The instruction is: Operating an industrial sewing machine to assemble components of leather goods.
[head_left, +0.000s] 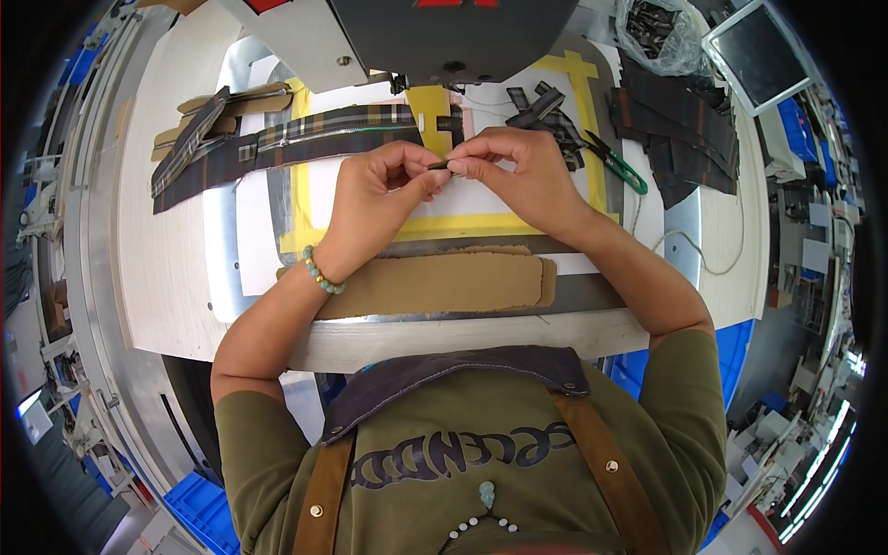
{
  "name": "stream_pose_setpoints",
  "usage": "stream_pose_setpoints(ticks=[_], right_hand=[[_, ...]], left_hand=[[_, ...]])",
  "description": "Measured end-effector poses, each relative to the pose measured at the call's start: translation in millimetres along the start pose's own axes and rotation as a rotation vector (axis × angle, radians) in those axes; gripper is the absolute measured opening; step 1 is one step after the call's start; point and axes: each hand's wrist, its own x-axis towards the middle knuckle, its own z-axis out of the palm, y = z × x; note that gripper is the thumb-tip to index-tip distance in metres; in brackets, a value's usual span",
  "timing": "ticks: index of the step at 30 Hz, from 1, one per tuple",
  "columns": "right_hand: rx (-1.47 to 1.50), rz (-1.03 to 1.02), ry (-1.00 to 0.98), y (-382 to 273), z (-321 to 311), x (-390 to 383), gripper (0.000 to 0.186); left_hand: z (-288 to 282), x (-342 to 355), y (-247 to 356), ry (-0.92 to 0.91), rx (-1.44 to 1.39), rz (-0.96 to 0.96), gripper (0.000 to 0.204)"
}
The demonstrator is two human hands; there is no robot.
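Fingertips of my left hand (388, 194) and my right hand (509, 185) meet at the middle, both pinching a small dark piece (438, 166) too small to make out. Behind them a plaid fabric strip with a zipper (333, 134) lies leftward on a white work plate (319, 194) marked with yellow tape (509, 222). Dark strap pieces (541, 109) and green-handled snips (620, 165) lie beyond my right hand. A brown card template (425, 282) lies in front of me, below my hands.
A dark machine head (444, 37) overhangs the plate. Brown card pieces (240, 97) sit at left; dark fabric pieces (671, 129), a plastic bag of small parts (652, 32), a tablet-like screen (754, 51) and a loose cord (703, 264) are at right. Blue crates (199, 504) stand below.
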Motion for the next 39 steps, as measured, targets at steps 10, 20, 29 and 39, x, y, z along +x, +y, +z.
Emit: stream_pose_setpoints(ticks=[10,20,29,39], right_hand=[[0.027,0.003,0.0,7,5,1,0.024],[0.284,0.154,-0.087,6,-9,4,0.033],[0.3,0.217,-0.147,5,-5,3,0.029],[-0.052,-0.045,-0.048,3,1,-1,0.02]], left_hand=[[-2,1,2,-0.015,-0.031,-0.06,0.012],[-8,5,3,0.005,-0.225,-0.142,0.019],[-1,3,-1,-0.063,-0.131,-0.044,0.013],[-5,2,6,-0.172,-0.123,-0.11,0.017]])
